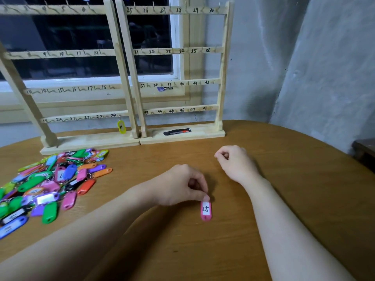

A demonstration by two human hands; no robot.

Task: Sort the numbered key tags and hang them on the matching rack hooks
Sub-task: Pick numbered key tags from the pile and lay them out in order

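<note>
While your left hand (182, 185) pinches pink tag 25 (206, 210), right hand (235, 161) loosely curled and holding nothing, only two tags hang; the pile (48, 183) remains.

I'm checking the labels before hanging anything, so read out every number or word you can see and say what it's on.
"25": pink tag pinched by left hand.
"25" to "48": right rack bars.
"9" to "24", partly blurred: left rack; upper numbers mostly unreadable.
Yellow tag, pile of tags, black packet: too blurred.
</note>
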